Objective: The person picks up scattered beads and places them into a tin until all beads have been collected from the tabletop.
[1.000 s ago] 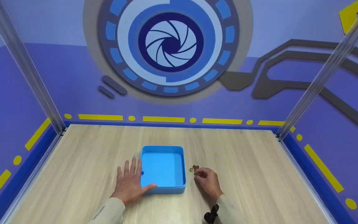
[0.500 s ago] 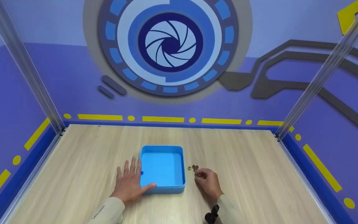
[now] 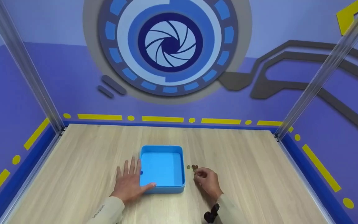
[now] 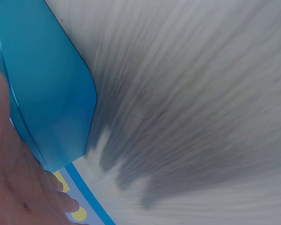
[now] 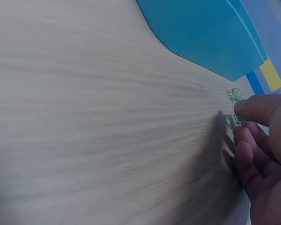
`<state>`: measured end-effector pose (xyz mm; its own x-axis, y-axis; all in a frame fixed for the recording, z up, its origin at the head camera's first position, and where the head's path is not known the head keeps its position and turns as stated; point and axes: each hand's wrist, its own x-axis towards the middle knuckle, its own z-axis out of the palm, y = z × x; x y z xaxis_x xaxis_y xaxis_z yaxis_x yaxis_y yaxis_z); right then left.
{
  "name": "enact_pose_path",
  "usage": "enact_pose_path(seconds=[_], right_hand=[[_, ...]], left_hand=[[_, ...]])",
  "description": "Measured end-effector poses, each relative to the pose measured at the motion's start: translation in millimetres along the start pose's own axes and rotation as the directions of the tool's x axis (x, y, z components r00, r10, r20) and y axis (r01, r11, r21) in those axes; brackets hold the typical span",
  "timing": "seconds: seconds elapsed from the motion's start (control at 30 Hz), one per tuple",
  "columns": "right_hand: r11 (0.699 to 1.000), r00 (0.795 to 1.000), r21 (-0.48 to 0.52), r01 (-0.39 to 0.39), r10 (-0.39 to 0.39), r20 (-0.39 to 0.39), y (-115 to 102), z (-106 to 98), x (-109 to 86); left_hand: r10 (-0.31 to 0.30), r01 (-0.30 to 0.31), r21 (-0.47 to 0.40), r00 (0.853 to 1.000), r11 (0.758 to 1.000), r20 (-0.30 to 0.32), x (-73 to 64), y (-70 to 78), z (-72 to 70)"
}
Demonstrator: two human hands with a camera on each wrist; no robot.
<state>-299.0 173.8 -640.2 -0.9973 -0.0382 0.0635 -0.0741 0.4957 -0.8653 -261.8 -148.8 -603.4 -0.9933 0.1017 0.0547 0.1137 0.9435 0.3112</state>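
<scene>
The work with the small glass marbles (image 3: 193, 167) looks unfinished: those that can be made out lie in a loose group on the tabletop (image 3: 244, 168), just right of the blue box (image 3: 166, 189) and outside its wall. One greenish marble (image 3: 188, 167) sits slightly left of the others, nearer the box, so perhaps some sorting is done while the remaining group is left to handle. A dark blue spot (image 3: 141, 172) shows at the box's left side; whether it is a marble or a mark cannot be told. The left hand (image 3: 129, 183) lies spread along the box's left side, thumb over the near rim. The right hand (image 3: 208, 180) has bent fingers at the group's near edge; whether they pinch a marble is unclear.
</scene>
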Motion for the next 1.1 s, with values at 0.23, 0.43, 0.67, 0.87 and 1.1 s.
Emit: enact_pose_path(seconds=[0.23,0.43,0.67,0.87,1.1], right_hand=[[1.000,1.000,0.006,0.000,0.000,-0.002,-1.0,-0.3,-0.5],[1.000,1.000,0.023,-0.014,0.015,-0.007,-2.1,-0.4,-1.4],[0.999,1.000,0.029,-0.013,0.013,-0.009,-4.5,0.3,-1.6],[0.998,1.000,0.054,-0.023,0.023,0.006,-5.4,0.0,-1.4],[0.997,1.000,0.068,-0.023,0.024,-0.004,-8.9,1.6,-1.8]], left_hand=[[-0.002,0.003,-0.004,1.000,1.000,0.004,-0.2,1.0,-0.6],[-0.002,0.002,-0.012,1.000,1.000,0.008,-0.4,1.5,-1.5],[0.000,0.000,-0.011,1.000,1.000,0.000,-0.4,1.3,-1.7],[-0.007,0.008,-0.031,1.000,1.000,0.013,-0.5,1.6,-2.1],[-0.009,0.010,-0.028,1.000,1.000,0.016,-0.8,2.6,-3.2]])
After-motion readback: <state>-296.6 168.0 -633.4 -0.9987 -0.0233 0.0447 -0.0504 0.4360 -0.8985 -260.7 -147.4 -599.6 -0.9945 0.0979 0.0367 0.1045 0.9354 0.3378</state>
